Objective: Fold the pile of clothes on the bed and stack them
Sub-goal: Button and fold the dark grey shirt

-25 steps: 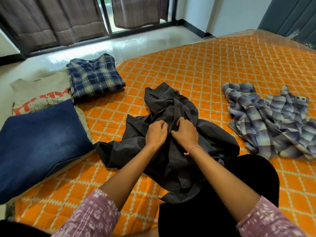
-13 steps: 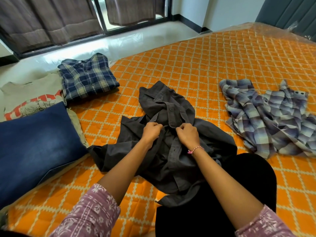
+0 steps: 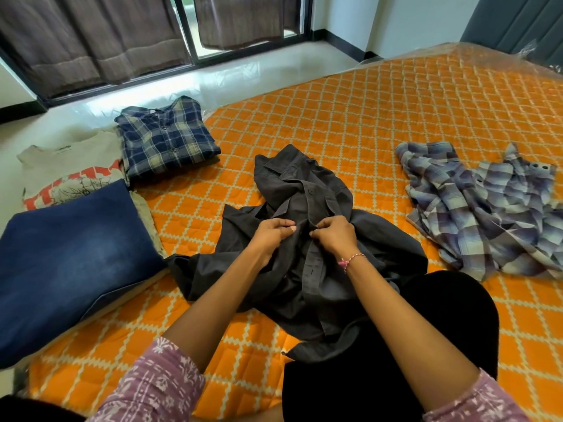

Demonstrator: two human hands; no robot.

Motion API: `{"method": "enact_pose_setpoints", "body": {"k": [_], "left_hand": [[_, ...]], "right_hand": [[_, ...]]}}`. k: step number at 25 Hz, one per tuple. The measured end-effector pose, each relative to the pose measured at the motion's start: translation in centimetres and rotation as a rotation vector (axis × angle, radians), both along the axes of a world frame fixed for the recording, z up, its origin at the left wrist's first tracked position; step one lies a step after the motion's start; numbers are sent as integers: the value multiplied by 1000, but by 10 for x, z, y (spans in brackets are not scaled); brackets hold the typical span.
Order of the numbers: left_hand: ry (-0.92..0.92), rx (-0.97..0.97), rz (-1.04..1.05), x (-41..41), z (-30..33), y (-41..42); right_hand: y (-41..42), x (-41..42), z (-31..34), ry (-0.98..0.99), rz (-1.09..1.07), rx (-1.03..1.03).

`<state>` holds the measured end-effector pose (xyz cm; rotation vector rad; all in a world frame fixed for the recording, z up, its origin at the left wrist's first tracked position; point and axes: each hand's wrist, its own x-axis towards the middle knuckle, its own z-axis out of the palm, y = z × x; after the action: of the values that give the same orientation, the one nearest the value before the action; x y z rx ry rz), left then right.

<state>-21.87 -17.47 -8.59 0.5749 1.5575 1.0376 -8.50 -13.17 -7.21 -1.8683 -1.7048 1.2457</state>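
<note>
Orange quilting covers the bed (image 3: 380,123), and on it I count five garments: one dark grey shirt (image 3: 307,190) in the middle, one crumpled pale plaid shirt (image 3: 487,208) well apart to its right, and three folded pieces at the left edge, namely a navy plaid shirt (image 3: 164,138), a beige printed T-shirt (image 3: 70,166) and blue jeans (image 3: 70,254) lying partly over that T-shirt. The grey shirt lies rumpled with its collar pointing away from me and its hem toward my lap, so its long axis runs near to far. My two hands meet on its button placket: the left hand (image 3: 271,234) has a narrow grip pinching the fabric edge, and the right hand (image 3: 335,234), with one pink thread bracelet (image 3: 350,260) at the wrist, pinches the facing edge just beside it. The T-shirt carries red lettering, but I cannot read it.
</note>
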Motion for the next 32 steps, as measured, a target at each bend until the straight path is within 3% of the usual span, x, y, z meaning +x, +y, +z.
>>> {"method": "enact_pose_setpoints", "body": {"k": [6, 9, 13, 19, 24, 27, 32], "left_hand": [[322, -2, -182, 8, -7, -4], [504, 3, -216, 7, 2, -3], [410, 46, -164, 2, 11, -6], [385, 148, 24, 15, 9, -17], [585, 172, 80, 26, 20, -19], [507, 163, 21, 21, 22, -17], [448, 151, -19, 17, 24, -12]], "right_hand": [[-12, 0, 3, 499, -189, -344], [-15, 6, 1, 459, -138, -287], [-17, 6, 3, 300, -101, -75], [-24, -6, 13, 350, -84, 8], [-26, -4, 15, 489, -144, -92], [-23, 5, 19, 700, -161, -267], [-18, 5, 22, 550, 4, -141]]}}
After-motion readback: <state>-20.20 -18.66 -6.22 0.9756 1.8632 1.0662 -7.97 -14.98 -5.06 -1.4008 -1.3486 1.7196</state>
